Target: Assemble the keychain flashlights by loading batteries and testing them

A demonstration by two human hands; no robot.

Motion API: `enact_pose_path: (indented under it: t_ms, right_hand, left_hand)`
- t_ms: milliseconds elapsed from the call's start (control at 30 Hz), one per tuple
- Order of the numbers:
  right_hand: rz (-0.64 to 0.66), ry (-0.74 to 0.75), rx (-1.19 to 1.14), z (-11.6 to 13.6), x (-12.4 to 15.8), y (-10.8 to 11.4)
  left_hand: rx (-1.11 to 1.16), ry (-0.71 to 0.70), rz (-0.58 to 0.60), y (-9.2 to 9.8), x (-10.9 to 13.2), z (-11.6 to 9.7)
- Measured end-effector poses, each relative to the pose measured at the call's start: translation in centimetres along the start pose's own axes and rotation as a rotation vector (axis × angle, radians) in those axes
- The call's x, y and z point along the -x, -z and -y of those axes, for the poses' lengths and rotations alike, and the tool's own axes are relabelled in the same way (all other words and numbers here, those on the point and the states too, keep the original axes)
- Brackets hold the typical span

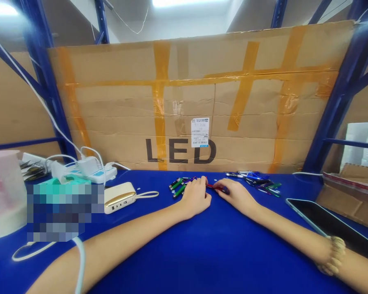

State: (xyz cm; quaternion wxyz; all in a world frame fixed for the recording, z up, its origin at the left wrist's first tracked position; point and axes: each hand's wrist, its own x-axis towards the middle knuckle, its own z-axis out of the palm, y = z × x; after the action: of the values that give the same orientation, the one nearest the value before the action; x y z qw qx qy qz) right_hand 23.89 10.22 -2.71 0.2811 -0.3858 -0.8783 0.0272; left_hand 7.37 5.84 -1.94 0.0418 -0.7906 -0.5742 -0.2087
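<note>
- Head view: my left hand (pixel 196 198) and right hand (pixel 236 195) meet low over the table, fingertips close together.
- My right fingers (pixel 222 189) curl closed around a small red pen (pixel 211 186); it looks gripped, though my fingers hide most of it.
- My left fingers (pixel 204 183) are curled and sit at the pen's near end. I can't tell whether they're pinching it or only beside it.
- Left of my hands lies a small bunch of green pens (pixel 177 188). Right of them is a looser pile of blue, green and black pens (pixel 254 181). Both are on the table, within easy reach.
- Surface: a blue table (pixel 202 261) carries a gold-and-white power bank (pixel 119 197), a power strip (pixel 95 174) with a white charger (pixel 87 166), a plastic jug (pixel 3 192) and a dark tablet (pixel 331 224). A patch at the left is blurred, so I can't tell what lies there.
- A bead bracelet (pixel 334 255) sits on my right wrist.
- Room: behind the table stands a cardboard sheet (pixel 184 94) with orange tape, a printed "LED" and a white label, between blue steel shelf posts (pixel 346 94). A cardboard box (pixel 349 196) sits at the right.
</note>
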Motion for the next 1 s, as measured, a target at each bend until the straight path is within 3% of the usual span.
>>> enact_pose_path:
  t_ms: [267, 500, 600, 800, 1000]
  right_hand:
    - [-0.164, 0.131, -0.157, 1.6, 0.4, -0.2]
    - [-0.179, 0.162, -0.211, 2.4, 0.4, 0.1]
    - [-0.167, 0.134, -0.178, 2.3, 0.3, 0.1]
    - [-0.288, 0.081, -0.052, 2.3, 0.3, 0.1]
    - [-0.147, 0.194, -0.078, 1.9, 0.4, -0.3]
  left_hand:
    - [0.004, -0.049, 0.013, -0.1, 0.0, 0.2]
    - [0.062, -0.127, 0.032, -0.2, -0.4, 0.4]
    - [0.102, -0.084, 0.027, -0.2, -0.5, 0.4]
    - [0.306, 0.047, 0.003, 0.2, -0.6, 0.8]
    - [0.475, 0.076, -0.100, 0.1, -0.6, 0.8]
